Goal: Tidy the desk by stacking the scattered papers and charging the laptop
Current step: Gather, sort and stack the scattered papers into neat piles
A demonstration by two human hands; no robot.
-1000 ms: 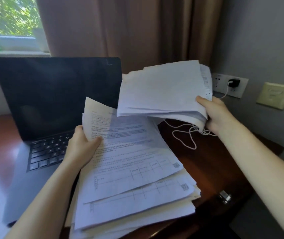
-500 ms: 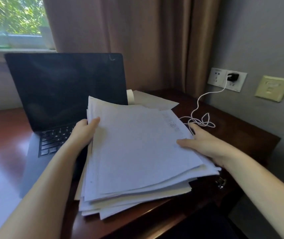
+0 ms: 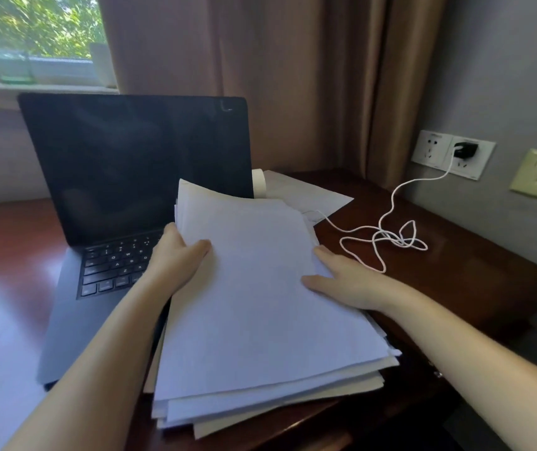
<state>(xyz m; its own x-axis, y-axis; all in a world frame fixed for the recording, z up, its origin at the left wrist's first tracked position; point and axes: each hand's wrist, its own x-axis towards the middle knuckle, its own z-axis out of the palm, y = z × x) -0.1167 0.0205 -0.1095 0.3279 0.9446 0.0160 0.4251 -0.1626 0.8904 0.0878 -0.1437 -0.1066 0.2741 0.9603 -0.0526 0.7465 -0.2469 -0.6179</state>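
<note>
Head view | paper stack (image 3: 260,304) on desk (image 3: 472,281), overlapping laptop (image 3: 130,164); left hand (image 3: 176,255) grips its left edge, thumb on top; right hand (image 3: 342,281) rests flat-fingered on its right edge | stacking nearly done; one loose sheet (image 3: 306,193) behind; cable (image 3: 387,236) plugged at wall, apparently not yet into laptop

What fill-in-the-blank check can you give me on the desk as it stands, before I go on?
1. The laptop stands with its lid ____.
2. The left hand grips the paper stack at its ____ edge.
3. The coiled white cable lies on the desk to the ____ of the stack.
4. The charger plugged into the wall socket is ____ in colour.

Missing words: open; left; right; black.
</note>
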